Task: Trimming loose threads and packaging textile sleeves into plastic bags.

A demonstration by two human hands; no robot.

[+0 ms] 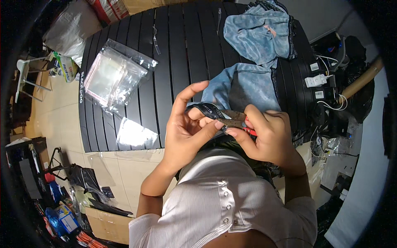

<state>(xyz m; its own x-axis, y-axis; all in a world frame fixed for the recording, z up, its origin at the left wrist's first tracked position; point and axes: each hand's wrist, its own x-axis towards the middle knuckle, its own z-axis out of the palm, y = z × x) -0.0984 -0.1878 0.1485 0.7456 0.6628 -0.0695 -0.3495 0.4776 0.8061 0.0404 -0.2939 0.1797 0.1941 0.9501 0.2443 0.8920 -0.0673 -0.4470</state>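
My left hand [188,122] pinches a black printed strip [206,110] between thumb and fingers, with the index finger raised off it. Red-handled snips [250,131] sit in my right hand [266,132], their dull metal blades reaching left to the strip and the left thumb. Whether the blades are parted is hard to make out. Just beyond both hands, a faded blue denim garment [244,84] spreads over the black slatted table [182,49]. The strip lies against its near edge; how the two are joined is hidden by my fingers.
Clear plastic bags [111,76] and a shiny clear sheet [136,133] lie on the table's left. A second bunched denim piece [262,33] is at the far right, near a white plug [316,80] with cables. A cardboard box [108,225] stands on the floor, lower left.
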